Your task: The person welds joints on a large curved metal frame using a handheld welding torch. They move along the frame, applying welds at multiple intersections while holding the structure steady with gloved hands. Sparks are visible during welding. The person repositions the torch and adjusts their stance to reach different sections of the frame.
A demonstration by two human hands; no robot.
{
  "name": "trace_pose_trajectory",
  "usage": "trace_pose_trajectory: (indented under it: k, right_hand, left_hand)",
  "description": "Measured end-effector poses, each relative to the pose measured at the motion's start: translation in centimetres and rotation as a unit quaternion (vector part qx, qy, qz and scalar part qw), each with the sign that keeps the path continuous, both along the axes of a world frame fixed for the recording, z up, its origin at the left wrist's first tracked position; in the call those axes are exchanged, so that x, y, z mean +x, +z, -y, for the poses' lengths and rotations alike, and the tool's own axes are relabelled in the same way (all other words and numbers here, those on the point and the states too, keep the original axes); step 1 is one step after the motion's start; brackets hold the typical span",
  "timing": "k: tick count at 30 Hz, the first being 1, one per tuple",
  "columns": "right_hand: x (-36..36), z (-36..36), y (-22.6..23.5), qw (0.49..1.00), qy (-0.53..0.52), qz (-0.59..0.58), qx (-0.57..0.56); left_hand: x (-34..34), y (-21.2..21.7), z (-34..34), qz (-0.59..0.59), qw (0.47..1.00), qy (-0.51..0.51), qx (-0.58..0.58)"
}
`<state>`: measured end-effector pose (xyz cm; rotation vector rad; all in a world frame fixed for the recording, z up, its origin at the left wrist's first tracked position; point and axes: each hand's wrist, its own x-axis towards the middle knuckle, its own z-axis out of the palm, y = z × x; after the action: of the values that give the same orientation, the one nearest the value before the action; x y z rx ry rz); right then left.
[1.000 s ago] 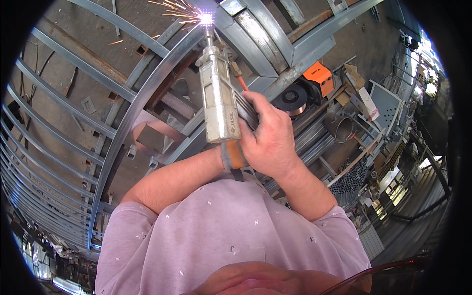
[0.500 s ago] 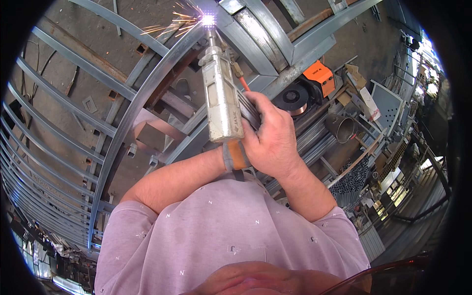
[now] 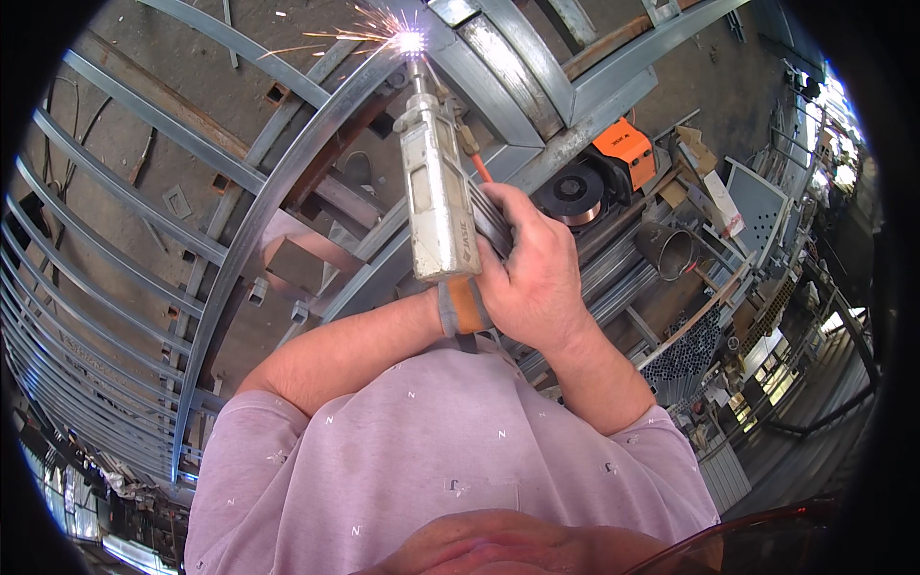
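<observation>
Right now my right hand has its fingers curled tight around the back half of a grey welding torch, knuckles toward the camera, thumb side pressed against the tool's flat body. My left hand is hidden behind the torch and the right hand — only the left wrist, with an orange and grey band, shows at the lower end of the tool, so I cannot tell how those fingers sit.

From the grip, the torch runs up and slightly left to a narrow nozzle. Its tip meets a bright white-violet spark point on a curved grey steel bar, with orange sparks flying off to the left. An orange hose fitting runs just beside the torch body on its right.

Further out, the bar belongs to a large frame of curved and straight steel strips lying on a concrete floor. To the right sit a wire spool and an orange welding machine — near them, bundles of steel tubes.
</observation>
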<state>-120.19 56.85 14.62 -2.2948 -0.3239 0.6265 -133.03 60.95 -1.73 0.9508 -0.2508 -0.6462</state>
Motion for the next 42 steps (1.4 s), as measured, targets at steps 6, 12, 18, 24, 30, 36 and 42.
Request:
trace_pose_trajectory:
  k: [6, 12, 18, 24, 30, 36, 42]
  right_hand:
    - [0.0, 0.2, 0.1, 1.000, -0.001, -0.002, 0.005]
    - [-0.2, 0.4, 0.2, 1.000, -0.002, -0.006, -0.003]
    - [-0.3, 0.9, 0.0, 1.000, -0.002, -0.006, 0.005]
    - [-0.4, 2.0, -0.4, 0.999, 0.019, 0.008, 0.031]
    - [-1.5, 4.6, 0.2, 0.995, 0.015, -0.027, 0.094]
    - [-1.3, 8.2, 3.1, 0.987, 0.009, -0.094, 0.130]
    - [1.4, 13.8, 6.8, 0.959, -0.080, -0.149, 0.226]
  left_hand:
    - [-0.3, 0.1, 0.0, 0.000, 1.000, -0.002, 0.002]
    - [-0.5, 0.1, 0.1, 0.001, 1.000, -0.005, 0.001]
    - [-0.6, -0.1, 0.4, 0.006, 1.000, -0.005, -0.001]
    - [-1.4, -0.3, 0.7, 0.023, 1.000, -0.007, 0.002]
    - [-0.8, 3.5, 0.9, 0.043, 0.997, 0.003, 0.069]
    - [1.8, 8.0, 2.4, 0.054, 0.979, -0.044, 0.193]
    - [-0.5, 14.6, -4.1, 0.112, 0.917, 0.151, 0.352]
